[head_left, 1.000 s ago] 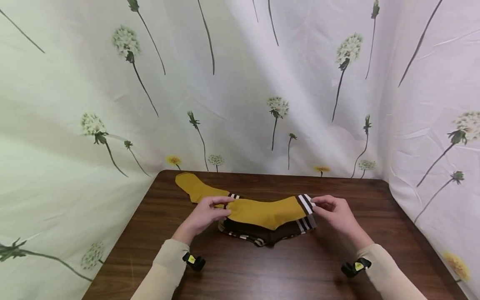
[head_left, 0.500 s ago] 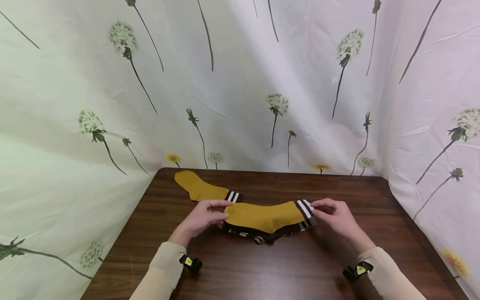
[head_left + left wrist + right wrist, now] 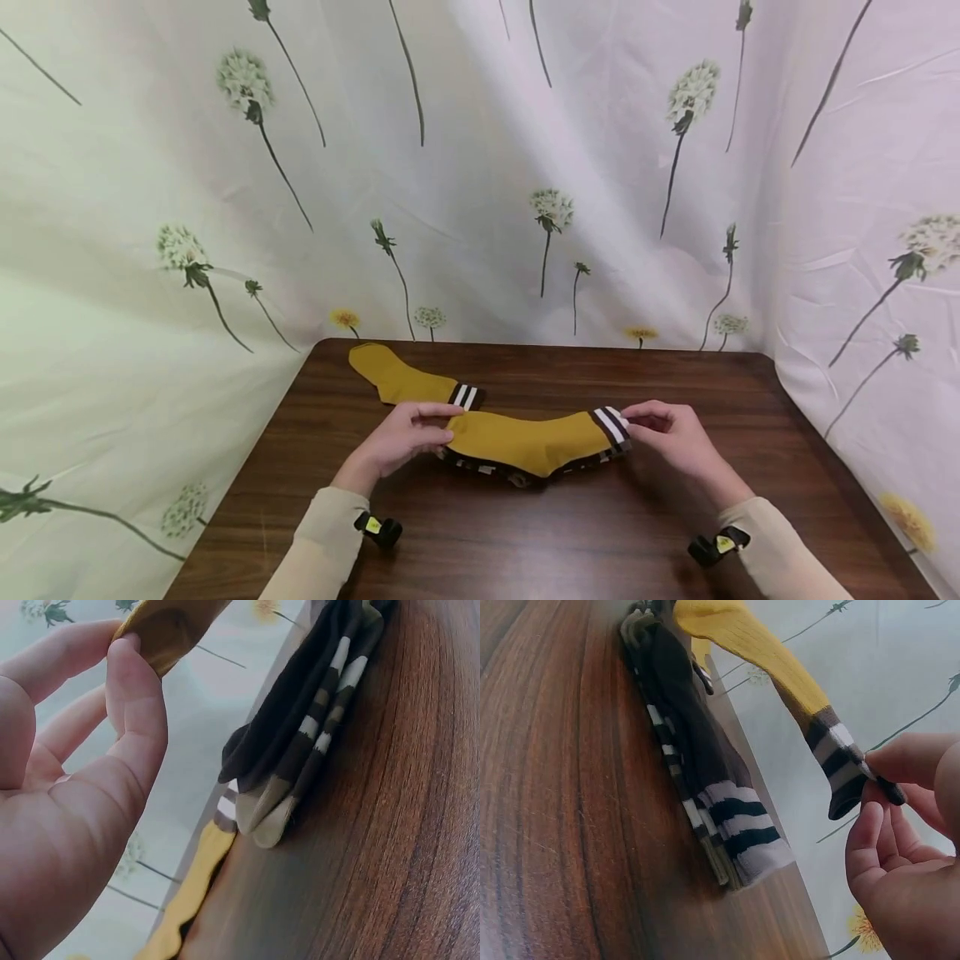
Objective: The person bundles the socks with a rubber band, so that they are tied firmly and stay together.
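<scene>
Stretched between both hands is a mustard-yellow sock (image 3: 525,437) with a dark cuff striped in white. My left hand (image 3: 408,437) pinches its toe between thumb and fingers, also seen on the yellow sock (image 3: 169,634) in the left wrist view. The striped cuff (image 3: 840,761) is pinched by my right hand (image 3: 667,429). Beneath it lies a stack of dark socks (image 3: 694,750), some with patterned bands and one with a striped cuff. In both wrist views the yellow sock hangs above this stack with a gap between.
A second yellow sock (image 3: 405,375) lies flat at the back left, its striped cuff close to the stack. The brown wooden table (image 3: 525,542) meets a white curtain (image 3: 480,208) with a dandelion print behind and at both sides.
The held yellow sock has come down and slightly toward me, covering more of the dark stack in the head view. Both hands keep their pinch on it.
</scene>
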A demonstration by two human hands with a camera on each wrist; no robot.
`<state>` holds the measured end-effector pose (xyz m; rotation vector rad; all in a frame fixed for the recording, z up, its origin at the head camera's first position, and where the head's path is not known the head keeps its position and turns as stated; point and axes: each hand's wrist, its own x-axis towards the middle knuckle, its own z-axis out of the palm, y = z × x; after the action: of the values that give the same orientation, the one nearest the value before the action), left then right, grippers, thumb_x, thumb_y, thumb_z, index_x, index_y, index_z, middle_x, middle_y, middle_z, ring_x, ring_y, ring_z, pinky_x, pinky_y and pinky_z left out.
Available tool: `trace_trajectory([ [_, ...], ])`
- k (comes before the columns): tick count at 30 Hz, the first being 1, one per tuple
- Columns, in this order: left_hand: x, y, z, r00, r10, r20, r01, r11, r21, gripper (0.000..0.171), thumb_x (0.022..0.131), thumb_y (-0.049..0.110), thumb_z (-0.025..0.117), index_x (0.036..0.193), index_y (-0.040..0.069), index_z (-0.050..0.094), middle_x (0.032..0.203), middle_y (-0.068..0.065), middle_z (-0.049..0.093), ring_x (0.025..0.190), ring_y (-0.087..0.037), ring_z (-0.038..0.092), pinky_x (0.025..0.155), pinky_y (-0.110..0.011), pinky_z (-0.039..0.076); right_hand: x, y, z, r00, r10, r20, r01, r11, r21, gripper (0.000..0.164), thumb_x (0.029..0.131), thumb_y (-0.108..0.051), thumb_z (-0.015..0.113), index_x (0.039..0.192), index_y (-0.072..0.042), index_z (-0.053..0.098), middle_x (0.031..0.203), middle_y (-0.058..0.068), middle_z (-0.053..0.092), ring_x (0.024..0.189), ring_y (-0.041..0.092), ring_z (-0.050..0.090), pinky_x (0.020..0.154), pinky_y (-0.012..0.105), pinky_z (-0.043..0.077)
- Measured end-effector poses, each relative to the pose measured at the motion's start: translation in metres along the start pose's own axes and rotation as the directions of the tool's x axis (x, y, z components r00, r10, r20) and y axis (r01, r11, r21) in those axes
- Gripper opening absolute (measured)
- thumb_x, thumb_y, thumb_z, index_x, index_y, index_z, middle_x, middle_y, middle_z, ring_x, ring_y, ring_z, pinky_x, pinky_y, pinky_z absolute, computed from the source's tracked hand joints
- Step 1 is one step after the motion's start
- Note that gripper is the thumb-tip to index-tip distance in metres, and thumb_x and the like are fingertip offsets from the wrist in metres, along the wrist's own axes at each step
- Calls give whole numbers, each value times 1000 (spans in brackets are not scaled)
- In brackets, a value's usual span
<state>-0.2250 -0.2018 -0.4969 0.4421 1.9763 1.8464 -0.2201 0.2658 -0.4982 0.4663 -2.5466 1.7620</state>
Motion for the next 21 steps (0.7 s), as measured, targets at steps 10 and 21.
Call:
trace_trajectory([
  [10,6,-16,2,999,-5,-43,6,999,36,49,98,7,74,143,-5,61,139,-24,62,87,-24,71,81,-43,62,0,16,7,999,-36,-20,34,996,-86,17,93,-3,79,110,-2,79,106,15,77,88,9,70,74,24,58],
  [21,8,-21,8,997,22,-70,-6,974,227,43,98,6,74,139,-1,66,147,-26,57,96,-18,73,84,-35,61,0,32,14,998,-65,-21,60,982,-178,18,88,3,81,104,-4,78,100,11,77,84,6,69,73,23,57],
])
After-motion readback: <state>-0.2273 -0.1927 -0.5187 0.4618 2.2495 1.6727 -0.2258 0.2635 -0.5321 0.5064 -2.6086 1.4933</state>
